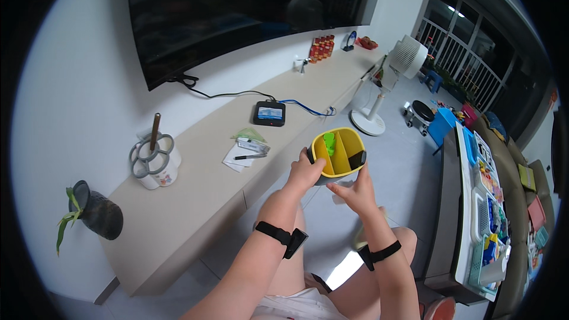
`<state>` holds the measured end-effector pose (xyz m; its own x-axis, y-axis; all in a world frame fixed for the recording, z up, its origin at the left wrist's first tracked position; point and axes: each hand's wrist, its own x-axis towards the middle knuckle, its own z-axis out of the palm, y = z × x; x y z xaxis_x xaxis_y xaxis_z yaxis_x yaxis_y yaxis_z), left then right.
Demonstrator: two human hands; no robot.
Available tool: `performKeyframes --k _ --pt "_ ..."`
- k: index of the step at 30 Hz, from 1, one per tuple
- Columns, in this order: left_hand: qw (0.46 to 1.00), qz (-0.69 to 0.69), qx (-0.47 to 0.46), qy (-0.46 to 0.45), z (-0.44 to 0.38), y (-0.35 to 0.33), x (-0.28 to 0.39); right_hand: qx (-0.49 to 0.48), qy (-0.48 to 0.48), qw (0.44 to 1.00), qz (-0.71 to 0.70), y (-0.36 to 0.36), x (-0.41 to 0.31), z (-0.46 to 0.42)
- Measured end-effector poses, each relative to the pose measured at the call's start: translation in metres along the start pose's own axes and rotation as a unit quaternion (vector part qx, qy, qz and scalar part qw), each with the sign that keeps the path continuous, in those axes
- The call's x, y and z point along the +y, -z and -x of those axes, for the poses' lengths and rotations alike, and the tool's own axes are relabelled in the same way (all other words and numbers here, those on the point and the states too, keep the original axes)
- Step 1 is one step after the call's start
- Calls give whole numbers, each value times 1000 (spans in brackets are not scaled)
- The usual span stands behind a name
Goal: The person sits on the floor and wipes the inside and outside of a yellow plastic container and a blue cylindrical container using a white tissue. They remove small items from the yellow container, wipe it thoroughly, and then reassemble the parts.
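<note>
A divided organizer box [340, 153], yellow inside and dark outside, is held in the air between both hands, just off the front edge of the long bench. My left hand [307, 171] grips its left side, thumb over the rim. My right hand [357, 190] supports its lower right side. Inside the box are a bright green object [329, 144] and a black object [357, 160]. On the bench nearby lie papers [234, 160], a pen [250, 157], a clear ruler-like item [253, 145] and a green set square [249, 134].
A set-top box [269, 113] with cables sits under the television [249, 4]. A white flower-shaped holder [155, 160] and a dark vase [100, 213] stand at left. A white fan [377, 102] stands ahead; a table with baskets [478, 249] is at right.
</note>
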<state>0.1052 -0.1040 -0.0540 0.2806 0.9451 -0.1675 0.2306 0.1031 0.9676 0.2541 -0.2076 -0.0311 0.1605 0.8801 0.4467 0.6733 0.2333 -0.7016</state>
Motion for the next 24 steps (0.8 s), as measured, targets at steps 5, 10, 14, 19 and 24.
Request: performKeyframes --k 5,10,14,19,24 --pt "997 53 21 -46 1 18 9 104 30 990 -88 -40 -20 -34" --pt "996 38 5 -77 -15 58 6 114 25 987 -114 -63 -21 -61" --pt "991 -128 30 -39 -35 121 32 105 9 973 -205 -72 13 -93" --pt "912 -356 203 6 -89 203 -14 31 16 951 -308 -89 15 -117" --pt "908 -381 155 82 -107 196 -10 27 -2 948 -318 -89 32 -129"
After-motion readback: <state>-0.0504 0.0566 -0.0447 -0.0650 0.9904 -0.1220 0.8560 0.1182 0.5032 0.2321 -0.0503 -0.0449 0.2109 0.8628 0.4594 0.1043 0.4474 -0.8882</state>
